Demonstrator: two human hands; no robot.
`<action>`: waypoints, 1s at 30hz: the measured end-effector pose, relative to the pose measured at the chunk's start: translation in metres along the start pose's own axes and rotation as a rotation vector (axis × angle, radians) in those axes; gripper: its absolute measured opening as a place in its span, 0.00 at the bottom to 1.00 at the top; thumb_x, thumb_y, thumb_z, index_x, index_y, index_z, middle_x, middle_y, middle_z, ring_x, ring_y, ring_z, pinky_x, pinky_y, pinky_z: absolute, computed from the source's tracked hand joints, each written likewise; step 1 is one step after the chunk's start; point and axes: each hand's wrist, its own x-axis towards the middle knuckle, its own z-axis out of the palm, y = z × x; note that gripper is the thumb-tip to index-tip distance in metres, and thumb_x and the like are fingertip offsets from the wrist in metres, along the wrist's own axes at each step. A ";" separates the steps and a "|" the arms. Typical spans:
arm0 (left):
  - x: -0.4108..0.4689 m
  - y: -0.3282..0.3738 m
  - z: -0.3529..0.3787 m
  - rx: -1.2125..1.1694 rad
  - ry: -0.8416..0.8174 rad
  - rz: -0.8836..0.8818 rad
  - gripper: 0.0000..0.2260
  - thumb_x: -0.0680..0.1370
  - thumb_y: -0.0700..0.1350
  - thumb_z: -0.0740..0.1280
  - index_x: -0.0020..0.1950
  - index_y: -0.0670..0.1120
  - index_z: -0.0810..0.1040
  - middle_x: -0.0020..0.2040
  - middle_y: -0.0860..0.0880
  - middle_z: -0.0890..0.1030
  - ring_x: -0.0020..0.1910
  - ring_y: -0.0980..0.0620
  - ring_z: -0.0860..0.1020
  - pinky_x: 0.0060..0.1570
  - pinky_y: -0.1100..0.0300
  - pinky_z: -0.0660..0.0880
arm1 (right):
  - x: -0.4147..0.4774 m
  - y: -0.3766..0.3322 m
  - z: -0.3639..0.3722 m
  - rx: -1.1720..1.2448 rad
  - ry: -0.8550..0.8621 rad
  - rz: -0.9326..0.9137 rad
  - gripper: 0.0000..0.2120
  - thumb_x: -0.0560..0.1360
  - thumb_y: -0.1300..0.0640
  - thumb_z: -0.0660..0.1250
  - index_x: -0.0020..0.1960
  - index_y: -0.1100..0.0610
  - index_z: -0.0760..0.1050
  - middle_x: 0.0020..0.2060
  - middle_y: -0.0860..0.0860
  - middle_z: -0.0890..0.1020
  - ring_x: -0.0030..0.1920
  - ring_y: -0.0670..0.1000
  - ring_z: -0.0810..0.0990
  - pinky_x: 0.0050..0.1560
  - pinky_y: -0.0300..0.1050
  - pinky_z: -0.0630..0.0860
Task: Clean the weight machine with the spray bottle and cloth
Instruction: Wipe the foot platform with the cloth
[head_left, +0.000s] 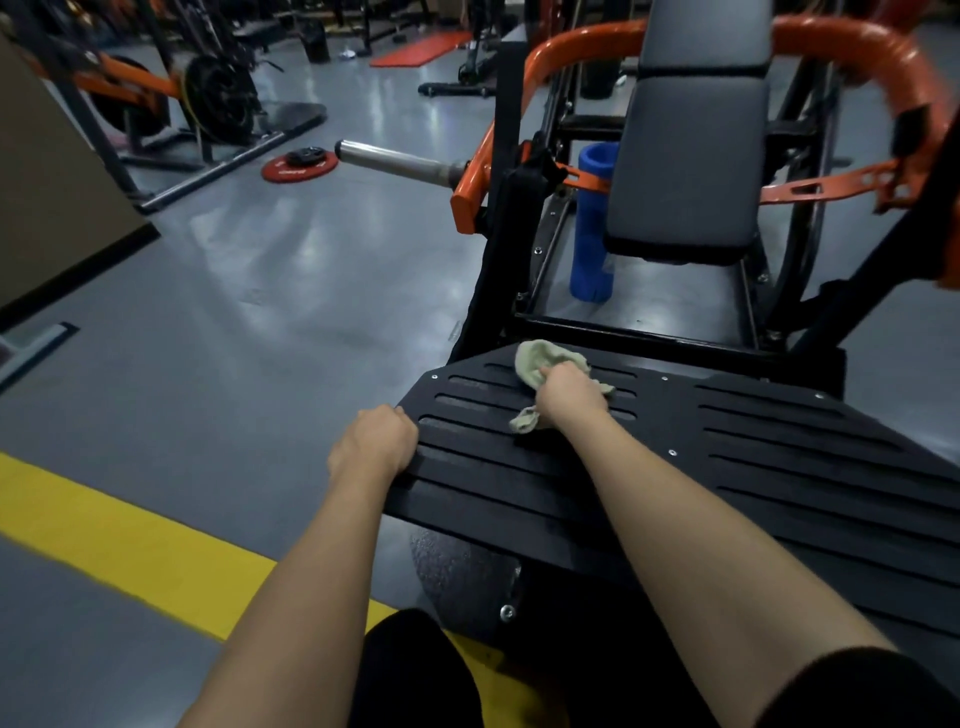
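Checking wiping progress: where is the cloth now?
The cloth sits centre-right in the head view, gripped by the right hand on the black footplate.

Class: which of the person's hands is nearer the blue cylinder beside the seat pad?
Right. The right hand, gripping the cloth on the footplate, is directly before the blue cylinder; the left hand grips the footplate's left edge, farther off.

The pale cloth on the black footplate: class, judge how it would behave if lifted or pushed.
Probably floppy: the cloth is bunched in the right hand with a loose tail trailing. Likely light, as one hand crumples it. It may catch on the slots of the footplate when pushed.
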 end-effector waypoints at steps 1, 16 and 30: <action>-0.002 0.001 -0.001 -0.001 -0.004 -0.001 0.23 0.85 0.50 0.48 0.69 0.41 0.76 0.68 0.38 0.76 0.65 0.35 0.75 0.64 0.46 0.71 | -0.004 0.018 -0.006 0.011 0.019 0.054 0.20 0.81 0.58 0.63 0.73 0.52 0.73 0.71 0.56 0.72 0.71 0.62 0.71 0.64 0.56 0.72; 0.012 -0.003 0.011 0.039 0.042 0.027 0.24 0.86 0.50 0.46 0.68 0.41 0.76 0.67 0.36 0.76 0.65 0.34 0.75 0.63 0.46 0.71 | 0.037 0.080 -0.032 -0.095 0.069 0.340 0.17 0.81 0.56 0.61 0.68 0.57 0.76 0.68 0.57 0.77 0.73 0.59 0.70 0.75 0.58 0.56; 0.018 -0.002 0.012 0.112 0.043 0.020 0.23 0.85 0.53 0.47 0.66 0.45 0.75 0.67 0.38 0.76 0.64 0.35 0.76 0.61 0.46 0.71 | 0.066 -0.104 0.036 0.055 -0.016 -0.288 0.16 0.81 0.58 0.59 0.62 0.57 0.81 0.61 0.56 0.81 0.64 0.59 0.77 0.64 0.52 0.71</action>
